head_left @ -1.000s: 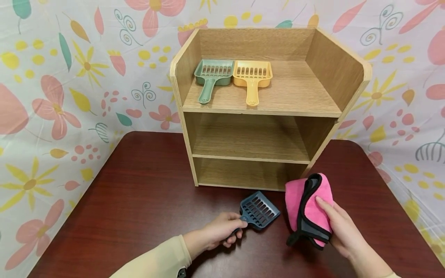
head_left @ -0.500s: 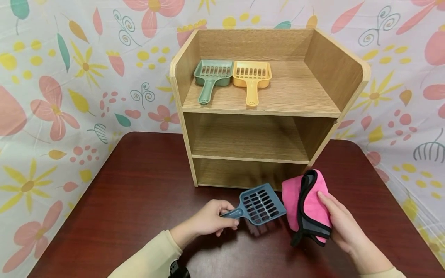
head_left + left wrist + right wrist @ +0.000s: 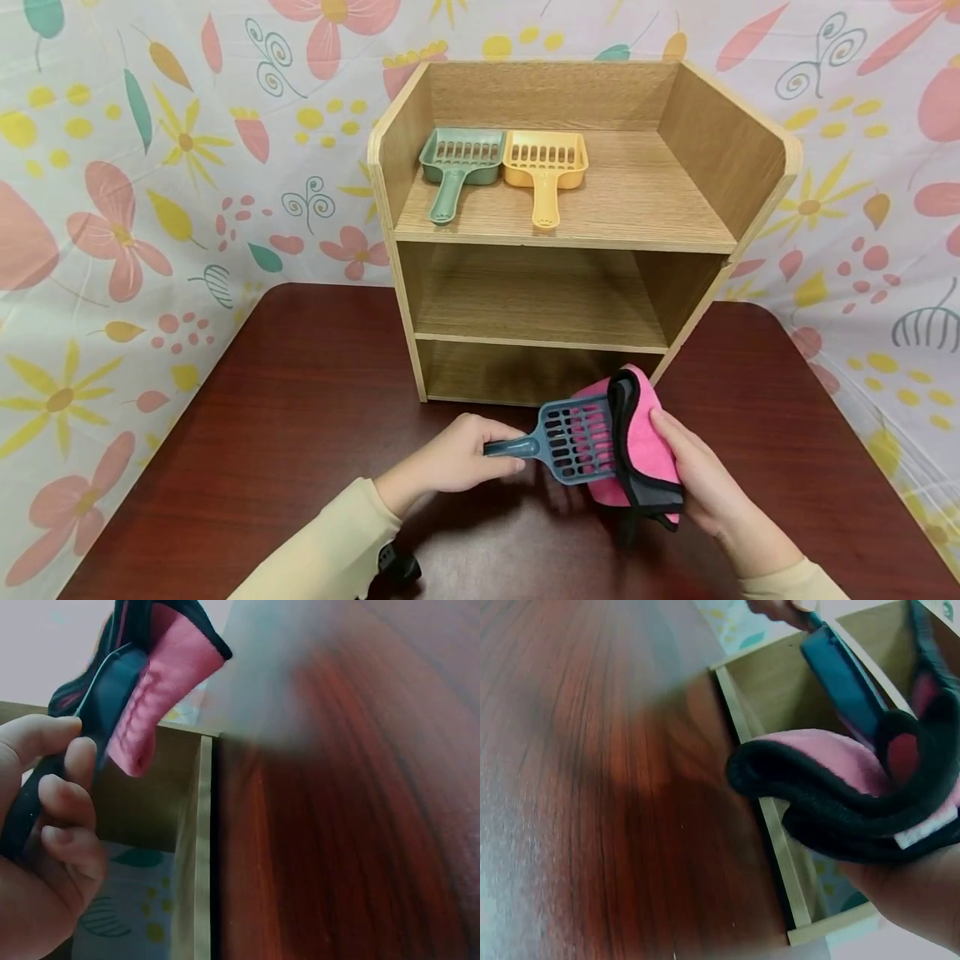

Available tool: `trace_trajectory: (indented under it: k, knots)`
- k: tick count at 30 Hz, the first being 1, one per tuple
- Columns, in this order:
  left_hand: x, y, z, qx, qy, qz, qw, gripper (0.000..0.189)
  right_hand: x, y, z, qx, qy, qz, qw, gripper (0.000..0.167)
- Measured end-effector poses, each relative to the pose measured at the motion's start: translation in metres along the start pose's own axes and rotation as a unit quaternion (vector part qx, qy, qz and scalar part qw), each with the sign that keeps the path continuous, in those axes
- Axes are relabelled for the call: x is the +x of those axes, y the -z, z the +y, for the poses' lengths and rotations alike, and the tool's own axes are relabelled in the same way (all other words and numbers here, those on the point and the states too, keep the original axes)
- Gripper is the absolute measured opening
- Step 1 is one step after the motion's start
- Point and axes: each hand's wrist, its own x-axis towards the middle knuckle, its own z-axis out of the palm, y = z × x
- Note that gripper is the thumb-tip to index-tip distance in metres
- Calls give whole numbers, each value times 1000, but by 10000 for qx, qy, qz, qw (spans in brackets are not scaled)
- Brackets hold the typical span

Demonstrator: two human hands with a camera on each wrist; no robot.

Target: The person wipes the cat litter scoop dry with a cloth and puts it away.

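Observation:
My left hand (image 3: 465,454) grips the handle of a dark blue slotted litter scoop (image 3: 573,439), raised over the table in front of the shelf. A pink cloth (image 3: 651,442) with black edging is held in my right hand (image 3: 708,483). The cloth is folded around the scoop's far edge, and pink shows through the slots. In the left wrist view my fingers curl round the handle, and the scoop (image 3: 112,690) runs up into the cloth (image 3: 169,675). The right wrist view has the scoop (image 3: 844,679) entering between folds of the cloth (image 3: 825,754).
A wooden shelf unit (image 3: 543,340) stands at the back of the dark red table (image 3: 315,400). On its top board lie a green scoop (image 3: 462,162) and a yellow scoop (image 3: 546,167), side by side. A flowered curtain (image 3: 187,167) hangs behind.
My left hand has lifted the blue scoop and turned it toward the right hand. The right hand has brought the cloth leftward, onto the scoop's far edge.

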Motion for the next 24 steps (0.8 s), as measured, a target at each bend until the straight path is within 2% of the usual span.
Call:
trace_trajectory:
  k: [4, 6, 8, 9, 10, 11, 14, 15, 17, 19, 21, 24]
  knots:
    - [5, 2, 1, 141, -231, -52, 9996, 20, 7, -7, 0, -460, -60, 31, 9989, 24]
    - [8, 3, 1, 362, -290, 32, 9989, 20, 11, -10, -1, -565, 3, 44, 9984, 22]
    - [11, 3, 1, 882, -359, 310, 9950, 19, 14, -13, -1, -530, 129, 98, 9985, 22]
    - [11, 3, 2, 1274, -423, 525, 9896, 18, 16, -14, 0, -514, 174, 169, 9984, 21]
    - [12, 3, 2, 1697, -515, 762, 9812, 17, 17, -16, 0, -518, 205, 284, 9980, 21]
    - [13, 2, 2, 2147, -634, 1010, 9694, 17, 18, -17, 0, -511, 213, 410, 9976, 22]
    - [14, 2, 2, 3315, -1127, 1685, 9214, 21, 18, -21, 1, -526, 80, 886, 9946, 25]
    - [15, 2, 2, 3504, -1340, 1799, 9093, 22, 18, -21, 1, -527, 26, 1022, 9934, 26]
    - [15, 3, 1, 3685, -1698, 1902, 8940, 22, 17, -22, 1, -595, -21, 1232, 9906, 26]
    - [15, 5, -1, 3684, -1927, 1910, 8892, 21, 16, -22, 0, -744, 49, 1368, 9878, 25]
    - [15, 7, -2, 3599, -2034, 1854, 8915, 19, 15, -20, -1, -1003, 208, 1488, 9835, 22]
    - [13, 9, -2, 3291, -2014, 1664, 9074, 17, 14, -14, -5, -1814, 540, 1531, 9699, 23]
